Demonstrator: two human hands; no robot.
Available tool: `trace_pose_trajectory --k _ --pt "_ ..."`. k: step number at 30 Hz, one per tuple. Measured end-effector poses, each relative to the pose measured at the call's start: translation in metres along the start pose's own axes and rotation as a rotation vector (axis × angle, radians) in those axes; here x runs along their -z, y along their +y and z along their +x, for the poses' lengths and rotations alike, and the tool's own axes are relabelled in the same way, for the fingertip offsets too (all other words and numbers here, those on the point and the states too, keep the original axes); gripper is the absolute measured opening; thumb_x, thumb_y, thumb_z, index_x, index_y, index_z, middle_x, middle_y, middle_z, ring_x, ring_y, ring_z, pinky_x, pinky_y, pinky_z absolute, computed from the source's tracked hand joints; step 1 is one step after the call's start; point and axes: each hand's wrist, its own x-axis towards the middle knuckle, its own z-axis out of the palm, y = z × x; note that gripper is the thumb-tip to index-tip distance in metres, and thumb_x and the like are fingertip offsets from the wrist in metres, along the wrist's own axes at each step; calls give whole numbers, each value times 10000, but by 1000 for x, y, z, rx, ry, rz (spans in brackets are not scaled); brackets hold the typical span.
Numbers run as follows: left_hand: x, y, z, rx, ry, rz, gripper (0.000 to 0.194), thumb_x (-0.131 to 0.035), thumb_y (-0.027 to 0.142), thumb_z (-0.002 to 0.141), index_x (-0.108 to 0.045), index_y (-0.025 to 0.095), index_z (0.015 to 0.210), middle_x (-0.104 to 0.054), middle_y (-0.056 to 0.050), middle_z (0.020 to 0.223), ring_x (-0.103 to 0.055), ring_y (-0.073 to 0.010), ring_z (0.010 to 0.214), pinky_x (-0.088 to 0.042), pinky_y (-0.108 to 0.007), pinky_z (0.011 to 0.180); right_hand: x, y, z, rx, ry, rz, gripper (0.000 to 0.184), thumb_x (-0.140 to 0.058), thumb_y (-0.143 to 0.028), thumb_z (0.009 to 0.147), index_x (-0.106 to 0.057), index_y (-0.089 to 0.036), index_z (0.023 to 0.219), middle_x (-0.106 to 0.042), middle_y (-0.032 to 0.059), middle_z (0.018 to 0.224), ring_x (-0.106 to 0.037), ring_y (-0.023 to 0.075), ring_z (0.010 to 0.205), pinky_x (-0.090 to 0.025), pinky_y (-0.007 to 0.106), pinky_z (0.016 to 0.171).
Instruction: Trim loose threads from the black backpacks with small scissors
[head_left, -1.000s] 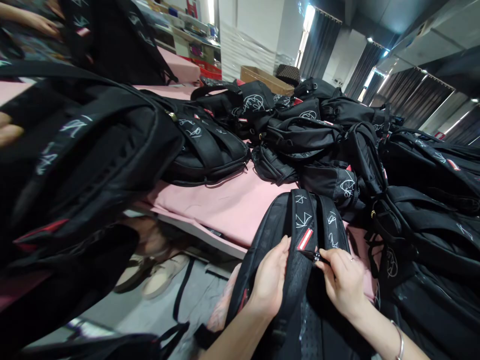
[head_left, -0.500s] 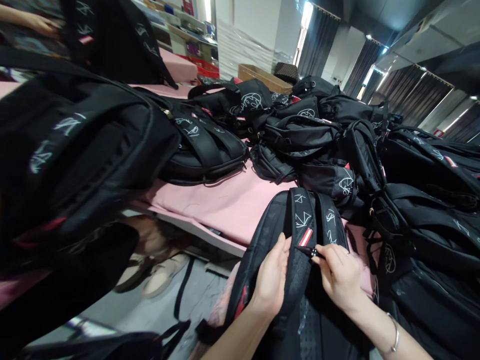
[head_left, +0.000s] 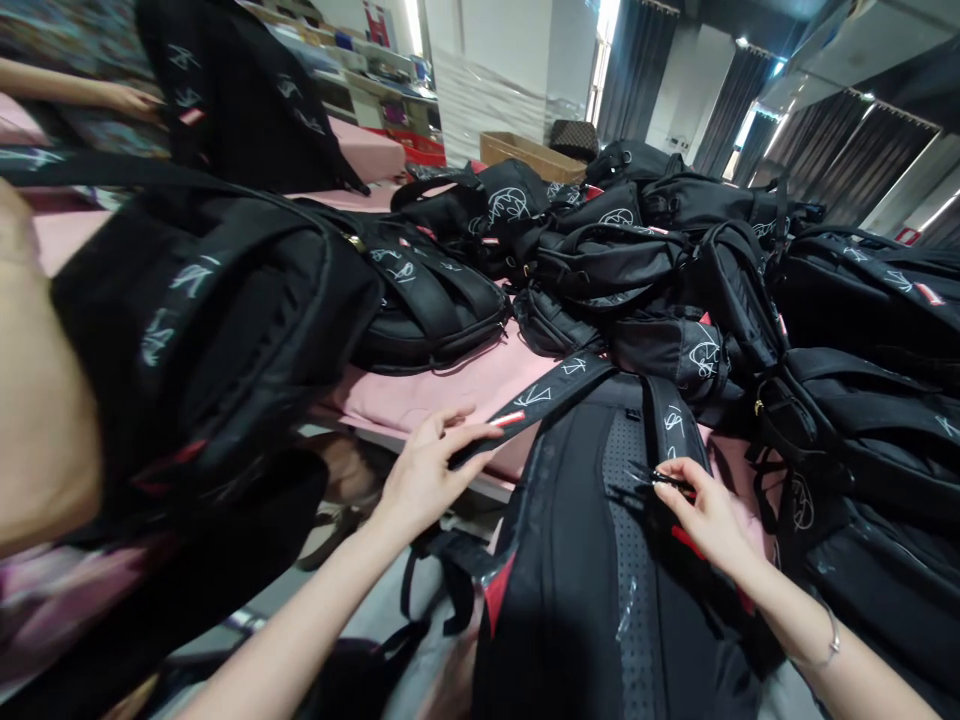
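A black backpack [head_left: 570,520] lies in front of me, its back panel facing up. My left hand [head_left: 431,475] grips its left shoulder strap [head_left: 551,395] near a red-and-white tag [head_left: 510,417] and holds it out to the left. White line drawings mark the strap. Small black thread snips [head_left: 643,476] are in my right hand [head_left: 705,515], over the dotted mesh, beside the right strap [head_left: 666,415]. Motion blurs the blades. Clear plastic film [head_left: 628,610] clings lower on the mesh.
Several black backpacks [head_left: 607,265] are heaped on the pink-covered table [head_left: 390,395]. At left, another person's arm [head_left: 45,380] is close beside a bag [head_left: 225,300]; farther back another hand [head_left: 135,102] shows. A cardboard box [head_left: 517,155] stands behind.
My left hand has swung the left strap outward to the left, uncovering the mesh panel. My right hand has moved right with the snips, away from the tag. Another person's arm has entered at left.
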Motion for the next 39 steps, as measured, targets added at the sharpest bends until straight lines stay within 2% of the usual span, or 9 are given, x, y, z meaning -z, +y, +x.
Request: trace_pose_trajectory --k 3,6,9,12,15,17,25,33,39 --pt "-15 2 -4 -20 -43 286 250 -429 213 784 -670 209 722 -580 -68 859 -538 -205 829 -430 -311 721 -10 -5 14 16 -108 -133 203 -513 -327 817 -557 -182 952 -635 38 875 -589 170 778 -447 296 700" --pt "-40 24 -13 39 -209 315 294 -379 179 811 -666 193 870 -588 -57 842 -554 -170 730 -424 -264 606 -22 -15 30 58 -148 -284 115 -511 -276 821 -562 -187 874 -643 28 864 -594 178 800 -420 290 712" --pt "-61 45 -21 37 -239 163 316 -422 273 843 -622 158 1059 -590 -99 1023 -566 -208 906 -455 -313 767 -35 -20 44 63 -101 -396 93 -501 -270 833 -556 -195 846 -648 20 866 -597 186 810 -397 273 674" --pt "-71 53 -23 33 -200 49 260 -530 282 793 -651 169 994 -546 -114 1160 -504 -257 1063 -424 -373 882 -47 -17 50 53 -80 -438 98 -493 -280 844 -551 -202 845 -647 15 845 -599 177 793 -385 260 655" --pt "-74 50 -22 56 -176 -30 128 -533 216 778 -656 180 773 -578 -84 1079 -519 -238 1002 -434 -377 858 -56 -13 49 59 -102 -452 103 -508 -291 841 -548 -203 874 -646 20 856 -598 168 811 -384 251 666" --pt "-75 45 -23 57 -146 -71 136 -496 177 783 -601 169 696 -587 -77 1010 -520 -223 956 -433 -376 846 -60 -13 48 70 -129 -453 111 -513 -298 841 -546 -203 889 -645 21 863 -598 163 812 -384 248 669" --pt "-82 31 -31 121 -55 -148 128 -401 206 825 -506 157 770 -551 -111 924 -511 -220 909 -430 -390 827 -74 -25 46 192 -255 -526 97 -543 -271 830 -545 -202 899 -642 26 855 -600 163 803 -380 247 659" --pt "-83 31 -32 152 -57 -210 128 -411 201 826 -517 158 768 -559 -90 944 -516 -192 919 -419 -346 849 -75 -25 43 276 -224 -574 88 -513 -277 849 -556 -202 838 -639 22 808 -592 167 745 -367 260 639" --pt "-85 30 -31 185 -65 -286 132 -425 208 809 -510 155 724 -567 -96 924 -518 -192 906 -403 -342 852 -70 -14 40 226 -235 -442 84 -543 -271 830 -544 -194 863 -643 10 871 -594 163 812 -384 252 681"
